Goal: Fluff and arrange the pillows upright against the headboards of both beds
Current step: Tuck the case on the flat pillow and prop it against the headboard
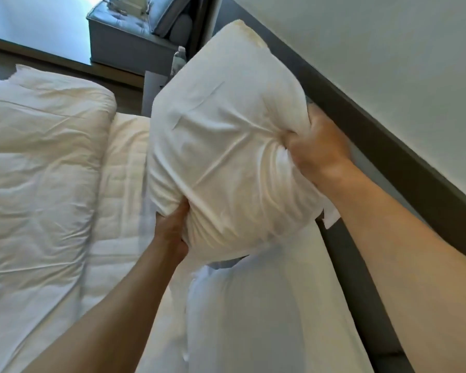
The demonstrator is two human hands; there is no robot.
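Two bare hands grip one white pillow (226,146) held up above the bed, its far corner pointing toward 12 o'clock. At about 7 o'clock of the pillow, the left hand (172,232) clutches its lower edge, fingers tucked under the fabric and thumb pressed into the side. At 3 o'clock of the pillow, the right hand (318,149) bunches the cover in a closed fist, so creases fan out from it across the pillow's face. Just past that fist, a dark headboard (388,152) runs from 12 o'clock down to 5 o'clock beneath a pale wall (374,44). Under the pillow, toward 6 o'clock, a second pillow (267,319) lies flat beside the headboard. A rumpled white duvet (38,170) is spread at 9 o'clock. Far off at 11 o'clock stands a grey sofa (129,36).
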